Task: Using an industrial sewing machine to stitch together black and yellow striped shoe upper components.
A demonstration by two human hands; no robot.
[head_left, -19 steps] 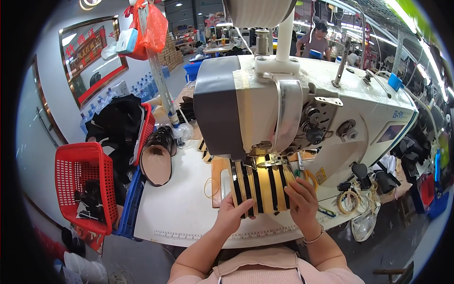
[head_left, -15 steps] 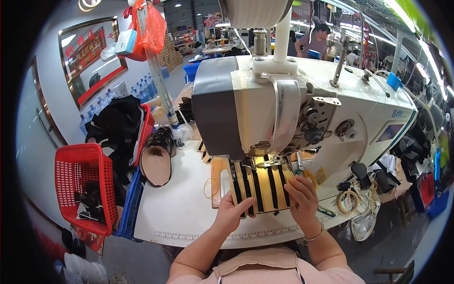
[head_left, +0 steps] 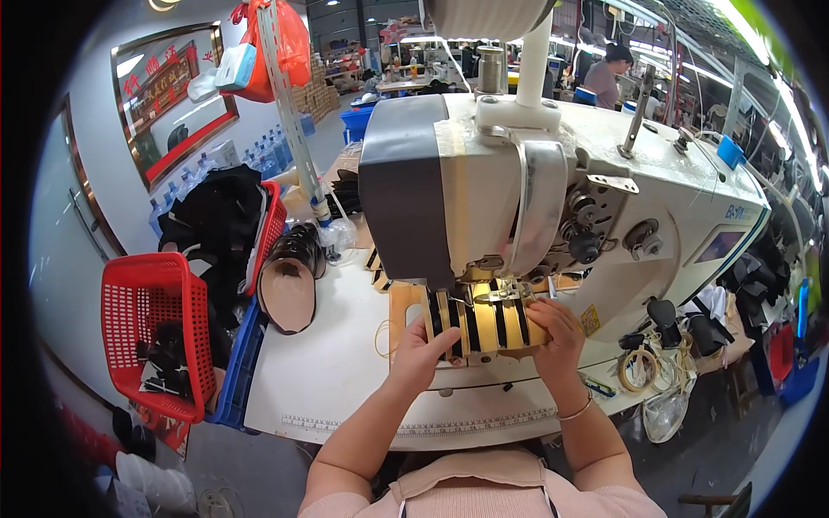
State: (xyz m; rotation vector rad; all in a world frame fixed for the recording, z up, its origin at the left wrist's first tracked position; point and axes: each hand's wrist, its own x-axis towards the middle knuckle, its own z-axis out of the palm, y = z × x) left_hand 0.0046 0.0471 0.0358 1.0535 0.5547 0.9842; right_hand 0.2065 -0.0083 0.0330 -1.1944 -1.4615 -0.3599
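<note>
A gold-and-black striped piece lies on the bed of a large white sewing machine. Its far edge is under the lit presser foot. My left hand holds the piece by its left edge, thumb on top and the other fingers mostly hidden. At the right edge, my right hand grips it with fingers bent over the top, close beside the needle area. The far part of the piece is hidden behind the machine head.
Left of the machine stand shoes with a beige insole, a red basket and a heap of black pieces. A tape roll and a utility knife lie right. A ruler strip runs along the table's front.
The striped piece has slid away from me, further under the presser foot, so less of it shows in front. Both hands have moved forward with it, still holding its edges.
</note>
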